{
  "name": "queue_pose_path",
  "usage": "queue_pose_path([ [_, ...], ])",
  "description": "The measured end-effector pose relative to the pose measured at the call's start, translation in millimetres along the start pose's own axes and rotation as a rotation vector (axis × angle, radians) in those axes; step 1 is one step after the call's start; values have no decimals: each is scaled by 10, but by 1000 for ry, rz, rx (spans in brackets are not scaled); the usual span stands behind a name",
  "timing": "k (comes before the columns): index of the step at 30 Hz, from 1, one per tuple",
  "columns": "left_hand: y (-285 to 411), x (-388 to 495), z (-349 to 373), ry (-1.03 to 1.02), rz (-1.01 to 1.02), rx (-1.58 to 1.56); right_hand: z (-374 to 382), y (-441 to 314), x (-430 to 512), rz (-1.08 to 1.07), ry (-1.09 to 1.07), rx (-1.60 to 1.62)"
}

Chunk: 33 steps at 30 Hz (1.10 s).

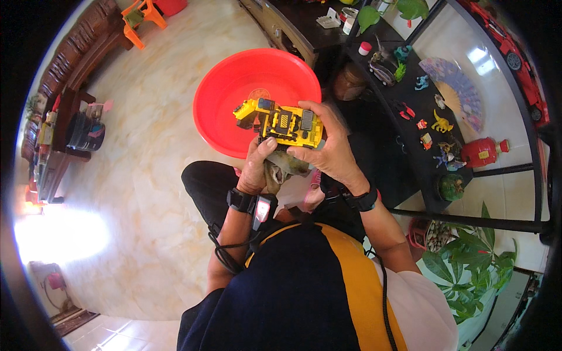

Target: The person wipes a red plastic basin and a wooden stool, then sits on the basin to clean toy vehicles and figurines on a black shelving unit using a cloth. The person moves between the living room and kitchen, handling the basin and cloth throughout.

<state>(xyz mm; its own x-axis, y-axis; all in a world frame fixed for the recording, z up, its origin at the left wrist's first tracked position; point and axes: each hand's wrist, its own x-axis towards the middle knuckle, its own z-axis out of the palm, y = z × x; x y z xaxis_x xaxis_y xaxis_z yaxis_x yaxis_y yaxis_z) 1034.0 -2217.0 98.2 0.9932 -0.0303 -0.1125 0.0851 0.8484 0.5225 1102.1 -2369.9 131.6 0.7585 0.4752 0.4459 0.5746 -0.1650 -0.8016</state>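
Both my hands hold a yellow and black toy excavator (287, 124) built of small plastic bricks. My right hand (327, 136) grips its rear end, thumb below and fingers over the far side. At the near left corner, my left hand (257, 164) pinches it with the thumb on top. A grey-green cloth (283, 169), crumpled, hangs under the toy beside my left hand; which fingers hold it is hidden. Beyond and below the toy stands a red plastic basin (219, 79), partly covered by the toy and my right hand.
A black shelf (408, 162) on the right carries small toy figures, a folding fan (459, 92) and a red bottle (483, 152). A leafy potted plant (474, 263) stands at lower right. An orange plastic stool (149, 17) and a dark wooden bench (79, 48) are at upper left.
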Motion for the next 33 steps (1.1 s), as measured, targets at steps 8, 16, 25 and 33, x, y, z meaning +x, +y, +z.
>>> queue_pose_path([
  [8,84,8,16,-4,80,307,6,104,75,269,-106,523],
  [16,192,-42,151,-77,230,606,-130,34,118,429,-123,881],
  [25,276,-179,188,-86,216,403,-2,-309,196,232,-34,611],
  [33,381,-315,225,-101,218,342,41,-545,135,63,-19,444],
])
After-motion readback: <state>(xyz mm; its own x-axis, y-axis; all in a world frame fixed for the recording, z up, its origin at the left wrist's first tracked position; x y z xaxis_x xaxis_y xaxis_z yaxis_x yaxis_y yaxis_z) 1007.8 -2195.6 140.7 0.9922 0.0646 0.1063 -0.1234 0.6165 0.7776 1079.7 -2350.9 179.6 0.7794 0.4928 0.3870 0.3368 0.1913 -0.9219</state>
